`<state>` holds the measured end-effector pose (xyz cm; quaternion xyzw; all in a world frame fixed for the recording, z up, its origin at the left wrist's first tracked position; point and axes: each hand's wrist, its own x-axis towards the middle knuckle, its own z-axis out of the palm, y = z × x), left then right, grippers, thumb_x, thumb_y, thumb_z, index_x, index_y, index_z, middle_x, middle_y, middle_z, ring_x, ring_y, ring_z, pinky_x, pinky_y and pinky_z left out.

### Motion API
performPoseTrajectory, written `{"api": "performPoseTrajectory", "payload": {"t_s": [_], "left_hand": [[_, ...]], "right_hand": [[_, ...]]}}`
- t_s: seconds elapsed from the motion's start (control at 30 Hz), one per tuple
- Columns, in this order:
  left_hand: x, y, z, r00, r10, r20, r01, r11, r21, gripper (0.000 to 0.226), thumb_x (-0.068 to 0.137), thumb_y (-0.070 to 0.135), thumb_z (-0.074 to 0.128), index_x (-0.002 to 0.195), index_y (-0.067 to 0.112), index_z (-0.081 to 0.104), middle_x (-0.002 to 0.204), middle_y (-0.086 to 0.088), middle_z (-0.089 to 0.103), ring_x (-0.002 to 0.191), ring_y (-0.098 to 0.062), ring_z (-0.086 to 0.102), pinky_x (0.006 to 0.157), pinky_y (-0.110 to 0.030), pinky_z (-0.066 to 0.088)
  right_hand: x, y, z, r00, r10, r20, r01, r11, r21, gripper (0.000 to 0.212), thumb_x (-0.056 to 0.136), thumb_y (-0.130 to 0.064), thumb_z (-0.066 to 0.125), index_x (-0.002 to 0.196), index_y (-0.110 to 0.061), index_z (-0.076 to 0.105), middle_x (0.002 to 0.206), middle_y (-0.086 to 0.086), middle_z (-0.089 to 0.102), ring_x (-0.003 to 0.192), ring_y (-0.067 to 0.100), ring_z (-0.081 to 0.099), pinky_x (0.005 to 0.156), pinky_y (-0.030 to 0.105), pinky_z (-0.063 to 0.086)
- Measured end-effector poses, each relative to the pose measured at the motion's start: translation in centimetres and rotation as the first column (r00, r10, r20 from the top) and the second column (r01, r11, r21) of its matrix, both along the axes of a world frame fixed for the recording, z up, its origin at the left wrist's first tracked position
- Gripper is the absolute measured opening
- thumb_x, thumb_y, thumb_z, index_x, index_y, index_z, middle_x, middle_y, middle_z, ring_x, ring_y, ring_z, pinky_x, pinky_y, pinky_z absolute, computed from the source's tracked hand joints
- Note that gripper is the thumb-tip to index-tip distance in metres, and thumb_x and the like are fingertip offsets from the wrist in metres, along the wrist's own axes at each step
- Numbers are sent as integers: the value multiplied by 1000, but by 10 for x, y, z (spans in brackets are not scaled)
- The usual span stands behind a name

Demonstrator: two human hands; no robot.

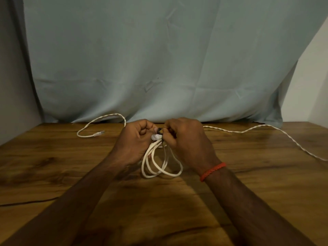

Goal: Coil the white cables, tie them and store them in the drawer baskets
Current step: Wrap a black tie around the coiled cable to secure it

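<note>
Probably light and springy, the coiled white cable (159, 166) hung over the table (248, 174), best held at its bunched top, where the left hand (136, 137) gripped it and the right hand (186, 139) pinched a dark tie (160, 130).

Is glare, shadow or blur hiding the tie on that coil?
Head view: dim light; faint sheen on the table at right; arm shadows darken the near wood; the dark tie on the coiled cable, between left hand and right hand, looks small, blurry.

Forearms stretched forward, converging; left grip (134, 139) and right grip (186, 141) curled, knuckles up, pinching cable coil (155, 145) top.
</note>
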<state>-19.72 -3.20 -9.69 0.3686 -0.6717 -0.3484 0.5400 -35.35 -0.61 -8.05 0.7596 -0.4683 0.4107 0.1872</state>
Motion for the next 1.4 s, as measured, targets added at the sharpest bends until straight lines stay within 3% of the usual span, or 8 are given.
{"api": "performPoseTrajectory", "payload": {"t_s": [0.2,0.47,0.67,0.83,1.07,1.13,1.3,1.4], "left_hand": [[-1,2,0,1000,21,10,-21,999,-41,23,97,3,60,77,13,65,60,4,69,52,-3,59,51,-18,47],[1,2,4,994,88,-63,-92,993,-78,23,96,3,60,76,13,64,58,9,69,51,1,59,50,-17,47],[0,2,2,994,60,-93,-69,993,-94,20,92,0,66,75,12,65,60,6,70,52,-2,60,50,-18,49],[-1,6,3,990,8,-144,-16,998,-54,20,88,-3,68,74,9,62,51,5,64,39,-2,54,39,-16,43],[2,-1,0,982,72,-176,-73,997,0,20,94,-2,63,77,8,65,61,-3,70,44,-8,60,44,-23,51],[1,0,1,980,82,-180,-80,997,15,19,94,-2,63,78,8,65,59,-3,69,43,-9,60,42,-23,50],[-2,3,-1,972,77,-224,-52,992,118,17,98,1,58,81,4,61,56,-8,67,36,-18,60,35,-25,49],[-6,4,-2,970,54,-239,-19,989,146,17,99,2,56,82,3,59,58,-11,68,38,-21,63,35,-23,49]], "right_hand": [[-2,-1,1,1000,-15,0,15,998,67,15,87,-26,60,80,-13,62,75,4,63,70,23,56,65,39,47],[-9,3,8,971,58,233,-103,977,186,15,75,-29,65,64,-18,64,55,-1,62,53,16,59,53,35,51],[-8,4,14,788,92,608,-371,860,351,21,72,-23,63,58,-9,67,55,8,66,53,20,62,57,38,55],[-10,2,16,646,106,756,-564,734,379,27,84,3,55,60,-5,64,54,12,55,52,21,52,50,25,44],[-16,4,16,733,269,625,-550,775,311,20,71,-14,57,65,4,63,59,9,56,58,15,51,59,29,44],[-19,3,15,753,300,585,-533,800,276,16,72,-15,60,65,-1,65,58,13,57,58,15,50,58,32,43],[-23,5,14,918,314,243,-372,895,247,8,68,-19,64,61,-19,60,55,7,58,50,6,45,50,21,37],[-24,5,15,910,334,247,-393,884,252,8,67,-22,63,60,-21,58,55,7,57,50,5,44,50,22,36]]}}
